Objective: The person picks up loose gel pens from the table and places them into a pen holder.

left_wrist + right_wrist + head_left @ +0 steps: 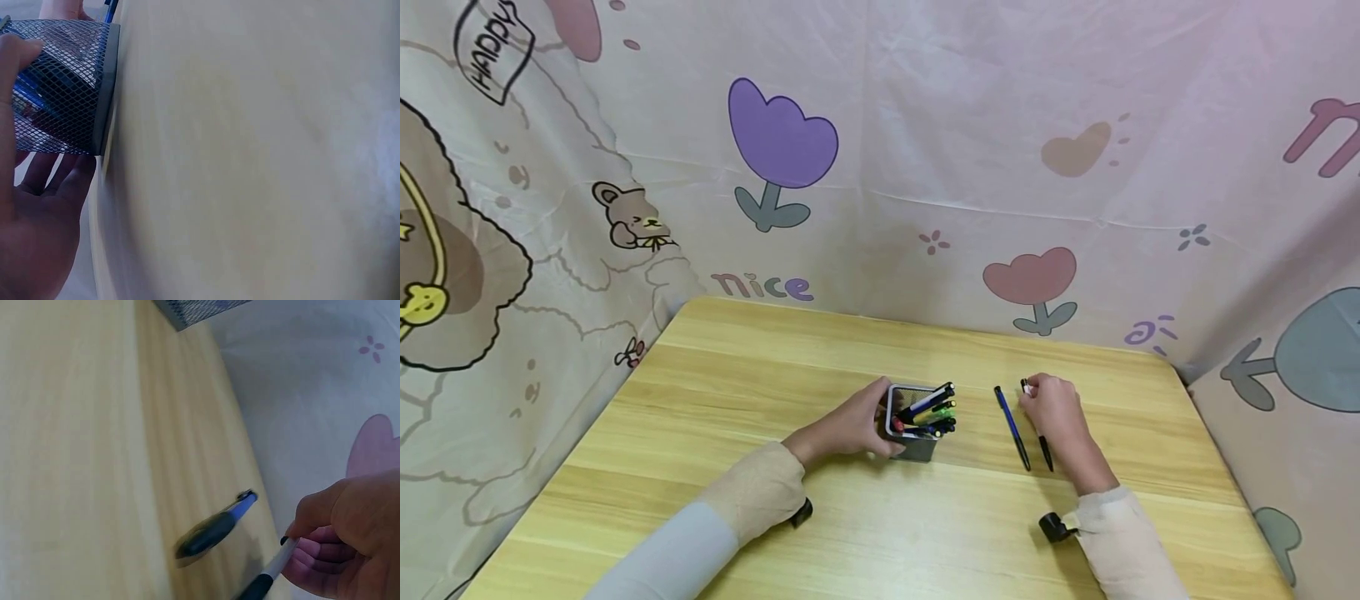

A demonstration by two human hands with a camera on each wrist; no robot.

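A black mesh pen holder (916,451) stands on the table, filled with several pens and markers (928,410) that lean to the right. My left hand (848,423) grips it from the left side, thumb and fingers around the mesh (69,94). Further right, my right hand (1058,410) pinches a white pen with a black grip (275,565) between thumb and fingers near one end. Just left of that pen, a blue pen with a black grip (1012,429) lies on the table, roughly parallel to it.
The wooden table (775,350) meets a printed cloth backdrop (887,250) along its far edge, with more cloth at both sides. A small black device (1057,527) sits at the right wrist, and another (802,512) at the left.
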